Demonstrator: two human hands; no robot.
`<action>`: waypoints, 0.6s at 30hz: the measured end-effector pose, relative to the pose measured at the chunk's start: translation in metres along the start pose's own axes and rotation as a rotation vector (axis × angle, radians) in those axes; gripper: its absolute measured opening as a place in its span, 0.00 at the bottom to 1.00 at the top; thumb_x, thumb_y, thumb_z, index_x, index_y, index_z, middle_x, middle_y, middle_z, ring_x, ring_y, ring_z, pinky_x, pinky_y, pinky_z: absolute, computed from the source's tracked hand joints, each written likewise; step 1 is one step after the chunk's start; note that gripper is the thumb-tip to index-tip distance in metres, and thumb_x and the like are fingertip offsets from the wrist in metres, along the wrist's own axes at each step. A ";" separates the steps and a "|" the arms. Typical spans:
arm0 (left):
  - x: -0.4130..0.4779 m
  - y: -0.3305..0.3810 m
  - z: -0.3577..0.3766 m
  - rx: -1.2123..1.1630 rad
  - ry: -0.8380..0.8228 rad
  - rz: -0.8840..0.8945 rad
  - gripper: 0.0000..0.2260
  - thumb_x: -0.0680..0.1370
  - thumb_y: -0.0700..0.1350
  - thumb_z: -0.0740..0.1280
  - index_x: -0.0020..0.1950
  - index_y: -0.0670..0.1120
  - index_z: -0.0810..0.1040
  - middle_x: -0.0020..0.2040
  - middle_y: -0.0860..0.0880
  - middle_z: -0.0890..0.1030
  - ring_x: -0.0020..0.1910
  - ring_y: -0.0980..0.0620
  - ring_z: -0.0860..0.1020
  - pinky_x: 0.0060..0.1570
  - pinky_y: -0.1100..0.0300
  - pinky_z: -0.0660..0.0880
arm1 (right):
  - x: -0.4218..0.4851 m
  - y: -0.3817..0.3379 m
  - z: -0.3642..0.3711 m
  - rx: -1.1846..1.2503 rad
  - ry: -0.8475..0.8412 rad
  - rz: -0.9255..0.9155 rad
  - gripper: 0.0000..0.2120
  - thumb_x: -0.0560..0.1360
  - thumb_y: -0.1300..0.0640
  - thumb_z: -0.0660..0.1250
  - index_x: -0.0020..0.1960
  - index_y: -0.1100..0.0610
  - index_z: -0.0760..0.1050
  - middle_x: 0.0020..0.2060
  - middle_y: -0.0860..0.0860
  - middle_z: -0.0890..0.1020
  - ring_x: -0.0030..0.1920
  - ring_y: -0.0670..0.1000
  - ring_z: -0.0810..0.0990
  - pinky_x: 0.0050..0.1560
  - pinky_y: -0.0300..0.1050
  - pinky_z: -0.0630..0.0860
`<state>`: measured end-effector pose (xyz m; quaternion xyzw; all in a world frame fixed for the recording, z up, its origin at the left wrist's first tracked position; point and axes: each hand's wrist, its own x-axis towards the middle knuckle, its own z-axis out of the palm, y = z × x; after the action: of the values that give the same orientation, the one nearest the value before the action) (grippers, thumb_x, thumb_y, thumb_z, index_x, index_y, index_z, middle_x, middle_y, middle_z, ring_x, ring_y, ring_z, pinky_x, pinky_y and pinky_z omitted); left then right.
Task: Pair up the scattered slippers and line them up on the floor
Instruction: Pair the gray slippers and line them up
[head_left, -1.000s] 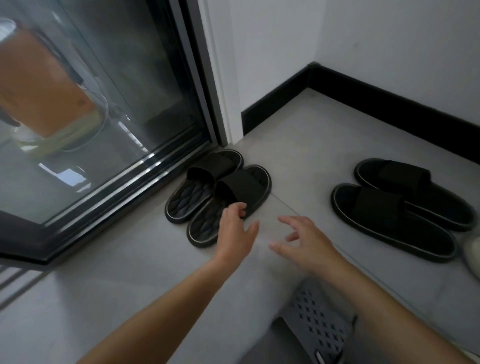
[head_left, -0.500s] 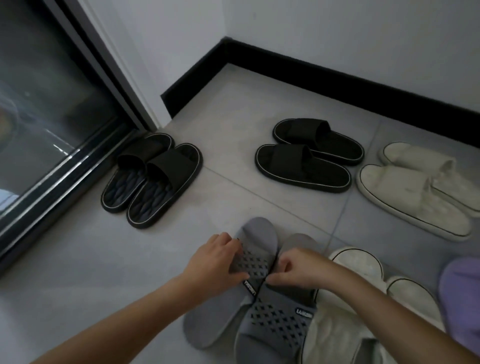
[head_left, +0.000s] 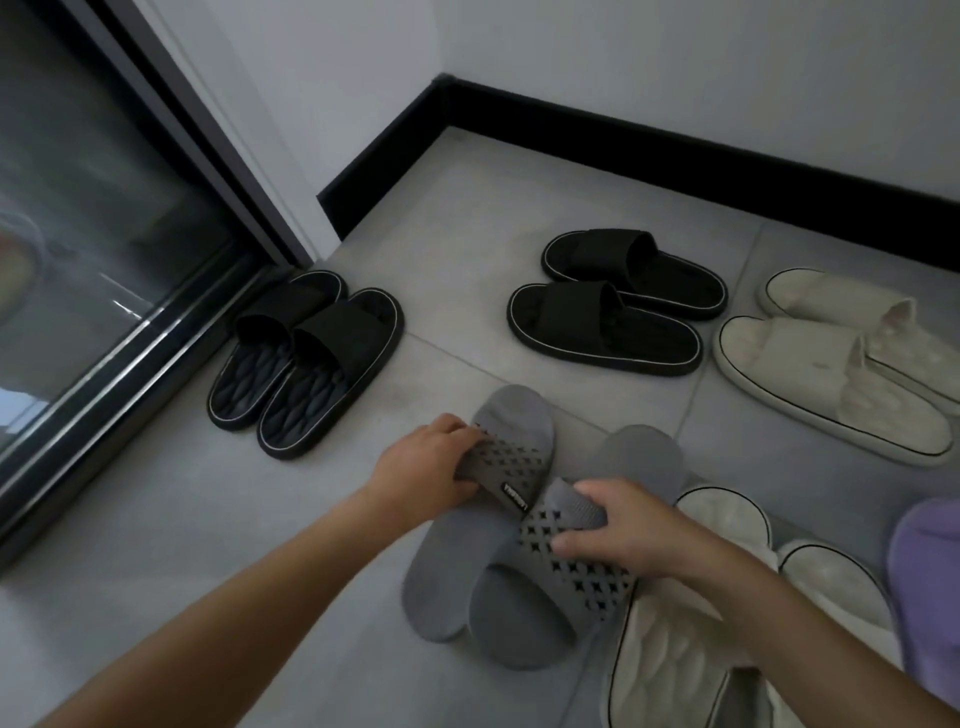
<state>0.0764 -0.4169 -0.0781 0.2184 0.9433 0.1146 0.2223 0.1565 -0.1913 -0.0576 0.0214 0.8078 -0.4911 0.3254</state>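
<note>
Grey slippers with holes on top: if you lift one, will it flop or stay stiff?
The grey perforated plastic slipper in the left hand probably has a bendy strap: it looks thin. Its flat sole likely won't roll or flop.

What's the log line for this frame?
left hand: grips strap, left grey perforated rubber slipper | right hand: grips strap, right grey slipper | paired: black white-edged slippers by door, second black pair, cream pair
</note>
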 end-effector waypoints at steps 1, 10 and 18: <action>0.000 -0.001 -0.005 -0.046 0.008 -0.012 0.26 0.70 0.57 0.69 0.67 0.57 0.70 0.63 0.54 0.71 0.57 0.50 0.75 0.54 0.54 0.75 | 0.000 -0.004 -0.005 0.054 0.029 0.010 0.08 0.68 0.54 0.74 0.45 0.55 0.79 0.41 0.52 0.84 0.42 0.48 0.83 0.45 0.45 0.79; -0.029 -0.005 -0.069 -1.177 0.451 -0.352 0.13 0.77 0.57 0.62 0.54 0.50 0.77 0.46 0.53 0.82 0.43 0.57 0.81 0.42 0.56 0.77 | -0.007 -0.073 0.007 1.178 0.388 0.111 0.02 0.71 0.58 0.69 0.42 0.55 0.81 0.38 0.55 0.86 0.37 0.52 0.85 0.37 0.49 0.81; -0.065 -0.025 -0.037 -1.255 -0.138 -0.294 0.37 0.66 0.56 0.76 0.70 0.52 0.62 0.61 0.47 0.78 0.57 0.49 0.79 0.52 0.51 0.79 | 0.013 -0.116 0.092 1.753 0.084 0.158 0.13 0.78 0.64 0.57 0.61 0.62 0.72 0.53 0.61 0.83 0.56 0.58 0.81 0.53 0.52 0.80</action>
<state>0.1020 -0.4731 -0.0295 -0.0775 0.7006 0.5983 0.3811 0.1517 -0.3289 -0.0020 0.3373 0.1477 -0.9091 0.1948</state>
